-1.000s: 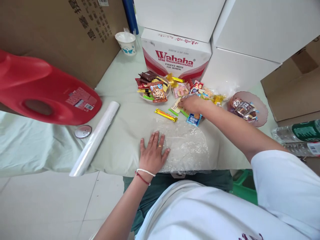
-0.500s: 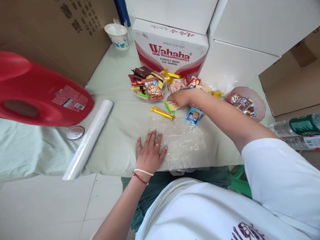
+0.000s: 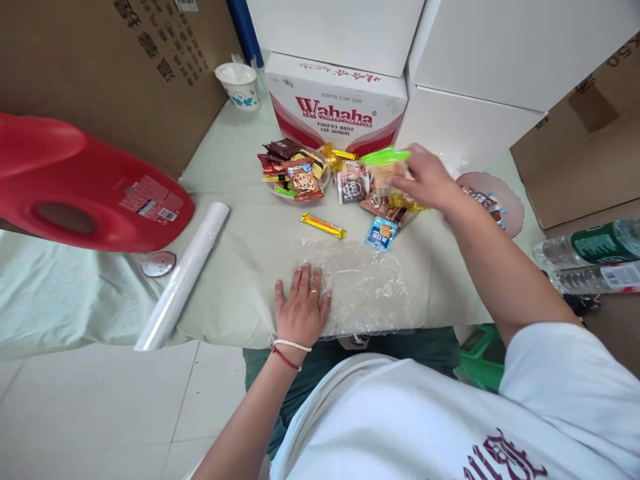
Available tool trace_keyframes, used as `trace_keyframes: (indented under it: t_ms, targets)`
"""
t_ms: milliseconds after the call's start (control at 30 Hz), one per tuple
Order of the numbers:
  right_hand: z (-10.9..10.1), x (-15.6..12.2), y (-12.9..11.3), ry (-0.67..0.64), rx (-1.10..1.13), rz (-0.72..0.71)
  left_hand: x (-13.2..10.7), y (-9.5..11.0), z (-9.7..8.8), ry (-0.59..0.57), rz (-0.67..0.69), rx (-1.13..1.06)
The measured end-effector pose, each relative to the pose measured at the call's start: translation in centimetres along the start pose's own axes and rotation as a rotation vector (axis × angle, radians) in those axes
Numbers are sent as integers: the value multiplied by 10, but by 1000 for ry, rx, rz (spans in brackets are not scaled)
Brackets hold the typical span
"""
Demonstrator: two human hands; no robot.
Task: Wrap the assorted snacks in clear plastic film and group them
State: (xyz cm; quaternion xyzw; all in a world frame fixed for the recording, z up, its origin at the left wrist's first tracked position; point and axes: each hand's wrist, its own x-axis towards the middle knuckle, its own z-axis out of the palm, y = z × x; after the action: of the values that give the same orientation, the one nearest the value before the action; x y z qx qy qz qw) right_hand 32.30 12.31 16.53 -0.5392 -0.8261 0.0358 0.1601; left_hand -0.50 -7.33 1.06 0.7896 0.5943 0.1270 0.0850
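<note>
Right hand (image 3: 425, 177) pinches a green-edged packet (image 3: 387, 165) above the snack pile (image 3: 353, 189). Light edge grip seems best; contents may crush. Keep clear of neighbouring wrappers. Left hand (image 3: 301, 313) flat, fingers spread, beside clear plastic sheet (image 3: 367, 287) on table (image 3: 250, 267), well placed for steadying.

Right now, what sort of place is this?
Possibly a storeroom or stock corner: stacked white boxes and a Wahaha water carton line the back of a cloth-covered table, with a large cardboard box at the left.
</note>
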Motion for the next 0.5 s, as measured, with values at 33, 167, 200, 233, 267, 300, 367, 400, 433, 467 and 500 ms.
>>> trace_keyframes:
  t_ms: [33,167,200,233,267,300,367,400,433,467,500]
  targets:
    - [-9,-26,13,55,33,86,-1,1,1,8,4,3]
    - [-17,-128,55,-96,128,321,-2,1,1,37,27,29]
    - [-13,-147,59,-166,90,372,-1,1,0,41,30,32]
    - [-7,-163,60,-232,33,425,-1,1,0,44,32,34]
    - [0,-174,57,-281,-33,475,0,1,-1,47,32,34]
    - [7,-182,52,-308,-97,524,0,2,-1,49,31,32]
    - [21,-190,36,-292,-213,601,1,3,-1,56,27,23]
    - [28,-192,27,-264,-263,606,2,4,-1,57,25,17]
    - [34,-193,17,-237,-303,582,2,4,-1,58,22,9]
    - [39,-195,9,-220,-328,536,2,5,-1,59,17,2]
    - [44,-198,2,-215,-332,477,2,5,-1,59,12,-3]
